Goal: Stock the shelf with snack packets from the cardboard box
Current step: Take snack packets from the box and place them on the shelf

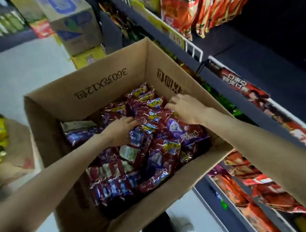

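Dozens of snack packets (151,144) are piled loose in the cardboard box (92,88), which sits right beside the shelf (244,95). Only the head view to go on. Both hands are down in the pile: the left hand (120,129) has its fingers curled into the packets, looks like it's gripping one or two, and the right hand (184,107) lies on top with fingers bent over a packet's edge, more touching than grabbing as far as I can tell. My guess is these are light, crinkly and a bit slippery, foil-type bags, so they'll slide off each other. I'd pinch them by the sealed top edges or scoop a bunch between both palms rather than squeeze the middle.
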### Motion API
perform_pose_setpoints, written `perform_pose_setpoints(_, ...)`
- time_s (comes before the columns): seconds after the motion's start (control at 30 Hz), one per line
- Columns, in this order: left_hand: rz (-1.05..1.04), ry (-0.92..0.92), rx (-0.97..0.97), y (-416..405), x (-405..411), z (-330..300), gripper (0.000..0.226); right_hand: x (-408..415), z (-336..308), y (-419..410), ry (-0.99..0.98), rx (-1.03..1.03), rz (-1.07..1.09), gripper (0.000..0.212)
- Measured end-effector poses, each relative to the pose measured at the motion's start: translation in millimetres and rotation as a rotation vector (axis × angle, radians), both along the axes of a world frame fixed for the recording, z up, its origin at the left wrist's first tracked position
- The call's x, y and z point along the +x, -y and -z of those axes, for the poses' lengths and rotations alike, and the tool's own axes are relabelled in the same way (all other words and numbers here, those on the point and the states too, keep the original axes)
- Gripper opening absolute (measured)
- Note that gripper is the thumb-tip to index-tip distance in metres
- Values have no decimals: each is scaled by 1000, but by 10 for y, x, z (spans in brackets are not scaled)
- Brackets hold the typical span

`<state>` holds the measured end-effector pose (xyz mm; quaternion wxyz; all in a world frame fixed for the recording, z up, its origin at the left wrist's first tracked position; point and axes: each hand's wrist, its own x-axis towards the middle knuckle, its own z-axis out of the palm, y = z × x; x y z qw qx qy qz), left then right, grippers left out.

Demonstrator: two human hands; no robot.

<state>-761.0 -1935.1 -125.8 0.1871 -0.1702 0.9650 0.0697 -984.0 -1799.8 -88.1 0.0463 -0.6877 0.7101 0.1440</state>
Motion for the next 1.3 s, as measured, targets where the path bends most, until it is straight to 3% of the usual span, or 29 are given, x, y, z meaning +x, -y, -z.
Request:
perform_pose_setpoints(0.13, 134, 191, 139, 88, -113, 258, 88, -43, 223, 165, -210, 164, 15, 66)
perform_pose_setpoints(0.23, 178, 215, 127, 126, -148, 381, 88, 10, 261, 171, -288, 242, 82, 72)
perform_pose_setpoints(0.33, 259, 161, 20, 197, -155, 355, 80, 37, 182, 119, -282, 220, 107, 52)
perform_pose_setpoints(0.43, 253, 53, 67, 332, -109, 195, 63, 56, 17, 21, -162, 213, 144, 37)
perform_pose_setpoints(0.5, 171, -37, 195, 407, -59, 14, 57, 71, -143, -60, -72, 117, 193, 37)
perform_pose_setpoints(0.6, 0, -281, 416, 414, 16, -347, 74, 88, -422, -231, 80, -110, 302, 36)
perform_pose_setpoints(0.8, -343, -775, 688, 138, -158, -920, 16, 91, -970, -704, 484, -510, 639, 45)
perform_pose_setpoints(0.9, -454, -941, 736, -38, -343, -1122, 8, 53, -1180, -929, 683, -658, 758, 42)
perform_pose_setpoints(1.1, -384, -1086, 797, -413, -695, -1495, 18, -88, -1482, -1359, 805, -840, 827, 25)
perform_pose_setpoints(1.3, -174, -1137, 816, -828, -1314, -1956, 22, -495, -2017, -1968, 639, -1028, 835, 20)
